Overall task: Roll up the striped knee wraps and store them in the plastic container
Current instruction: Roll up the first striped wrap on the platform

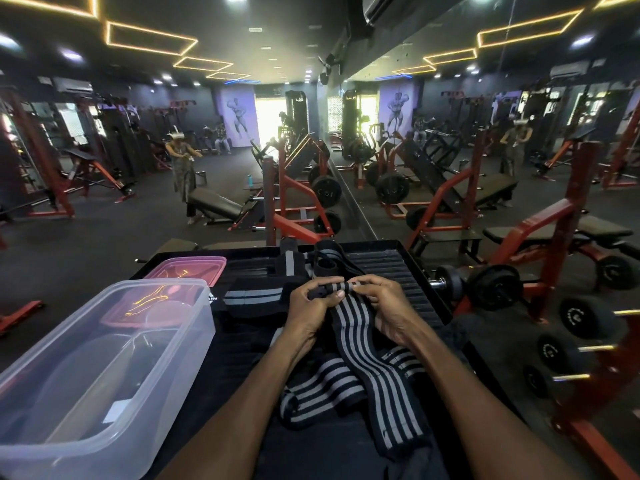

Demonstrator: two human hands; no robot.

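Wrap point(360, 344) lay along the black bench point(398, 268) in front of you, its far end turned into a small tight roll between your two hands. Your left hand point(310, 311) had its grip curled round the roll's left end, thumb on top; your right hand point(381, 301) pinched the right end with fingertips point(353, 285) and thumb. From the roll the striped band ran back toward you, then folded and bunched near your forearms, part of it passing under your left wrist.

More wraps point(294, 261) lay flat or loosely piled on the bench just beyond and left of your hands, touching one another.

The container point(69, 403) stood open at the bench's left edge, well left of the roll, clear-walled. Just behind it rested a pink lid point(194, 266).

To your right, off the bench, dumbbells point(491, 285) sat on a red rack point(588, 410). Gym machines filled the room beyond, with a person point(183, 168) standing at the left.
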